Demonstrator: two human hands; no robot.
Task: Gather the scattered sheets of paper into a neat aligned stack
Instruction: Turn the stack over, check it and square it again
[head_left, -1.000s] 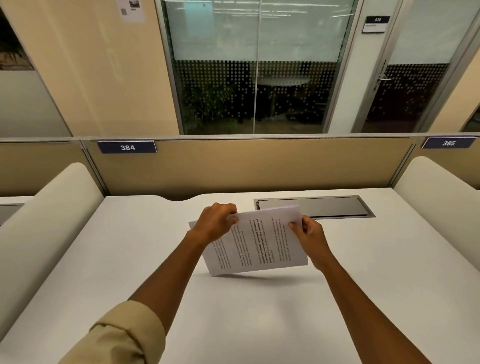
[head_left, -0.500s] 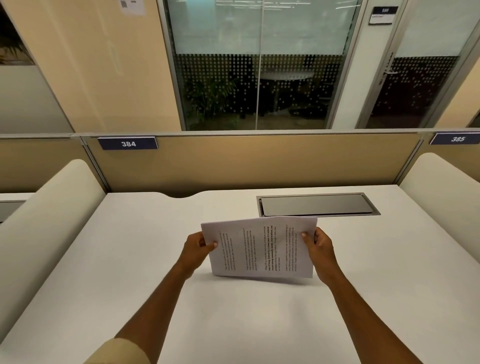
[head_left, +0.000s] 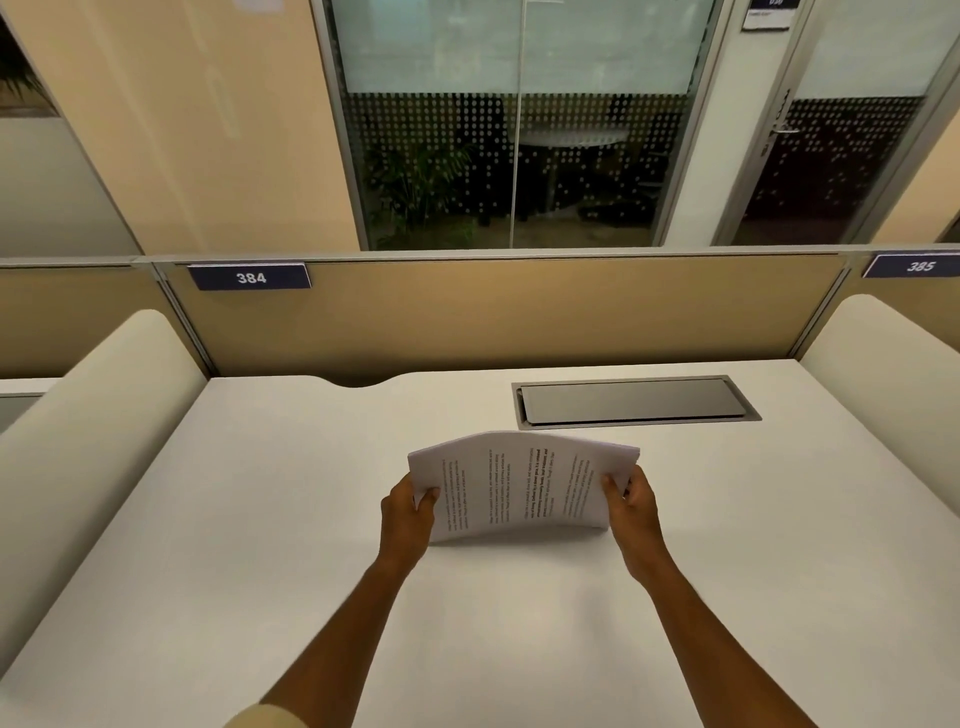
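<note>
White desk (head_left: 260, 545) fills the near part of your view, closed in at the far side by a tan partition (head_left: 519, 312) carrying number plates 384 (head_left: 250, 277) and 385 (head_left: 920, 266), with glass walls and a door behind it. Set into the desk on the far right is a grey cable hatch (head_left: 634, 401). You hold the stack of paper (head_left: 519, 488) upright near the middle of the desk, printed side toward you, its bottom edge at or just above the surface and its top edge bowed upward. Your left hand (head_left: 408, 512) grips the stack's left edge, thumb on the front. Your right hand (head_left: 631, 501) grips the right edge the same way, fingers curled behind. Rounded cream dividers (head_left: 93, 415) flank the desk on both sides.
</note>
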